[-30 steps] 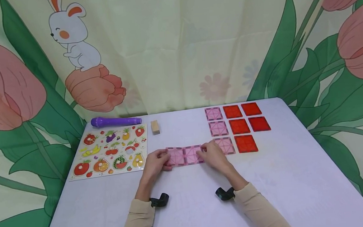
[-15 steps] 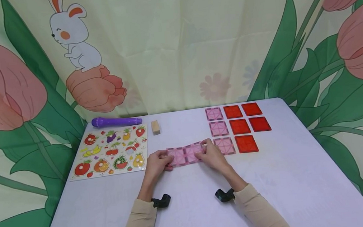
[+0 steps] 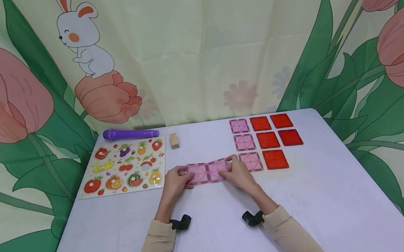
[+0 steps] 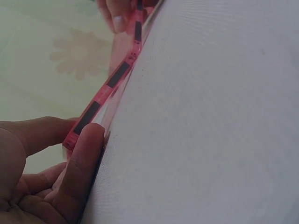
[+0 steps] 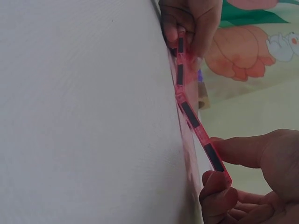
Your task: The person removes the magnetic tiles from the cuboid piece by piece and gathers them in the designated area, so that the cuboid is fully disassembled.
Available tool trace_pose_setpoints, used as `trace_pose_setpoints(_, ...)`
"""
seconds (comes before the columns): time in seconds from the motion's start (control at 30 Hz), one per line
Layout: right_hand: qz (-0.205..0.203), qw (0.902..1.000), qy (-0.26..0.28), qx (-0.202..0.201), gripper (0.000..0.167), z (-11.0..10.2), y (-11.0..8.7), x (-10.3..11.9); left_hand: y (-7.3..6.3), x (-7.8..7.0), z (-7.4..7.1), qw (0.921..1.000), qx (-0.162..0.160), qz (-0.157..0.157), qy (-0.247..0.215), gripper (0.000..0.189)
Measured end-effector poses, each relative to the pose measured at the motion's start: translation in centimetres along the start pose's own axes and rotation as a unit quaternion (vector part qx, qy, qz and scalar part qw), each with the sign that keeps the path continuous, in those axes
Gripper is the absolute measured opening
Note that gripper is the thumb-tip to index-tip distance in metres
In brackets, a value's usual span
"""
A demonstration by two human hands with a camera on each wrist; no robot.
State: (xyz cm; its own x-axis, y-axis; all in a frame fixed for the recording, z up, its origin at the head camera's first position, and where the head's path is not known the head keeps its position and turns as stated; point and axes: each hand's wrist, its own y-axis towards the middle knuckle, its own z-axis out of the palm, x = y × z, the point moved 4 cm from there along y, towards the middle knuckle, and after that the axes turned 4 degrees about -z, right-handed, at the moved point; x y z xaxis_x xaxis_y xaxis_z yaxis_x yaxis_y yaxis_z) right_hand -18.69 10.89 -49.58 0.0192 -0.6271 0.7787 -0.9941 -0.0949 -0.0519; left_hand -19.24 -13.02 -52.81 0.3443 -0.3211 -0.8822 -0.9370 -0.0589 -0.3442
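Note:
Two pink translucent magnetic tiles meet edge to edge near the middle of the table. My left hand [image 3: 175, 181] pinches the outer end of the left pink tile [image 3: 198, 173]. The right pink tile [image 3: 216, 169] is pinched at its outer end by my right hand [image 3: 238, 174]. Both wrist views show dark magnets along the tiles' near edges. At the join the left tile [image 4: 100, 100] and the right tile [image 5: 201, 133] bend in a shallow V, outer ends raised off the table.
Beyond my right hand lie three pink tiles [image 3: 244, 142] in a column, with several red tiles [image 3: 267, 140] beside them. A fruit puzzle board [image 3: 120, 168] lies at left, with a purple toy microphone [image 3: 130, 134] behind it and a wooden block [image 3: 174, 141] to its right.
From lying nearly flat and in line, the two held tiles now tilt up at their outer ends, bending at the join. Both hands keep their grip.

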Motion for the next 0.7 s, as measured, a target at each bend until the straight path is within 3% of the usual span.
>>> trace_pose_setpoints(0.4,0.025,0.9996,0.01,-0.004,0.058,-0.9,-0.8,-0.3,-0.2,0.0,0.1,0.9999,-0.004,-0.004,0.014,0.052)
trace_pose_setpoints(0.7,0.015,0.9976,0.064,-0.022,0.052,-2.7,-1.4,-0.7,-0.3,-0.3,-0.1,0.9998,0.005,-0.018,0.0,0.05)
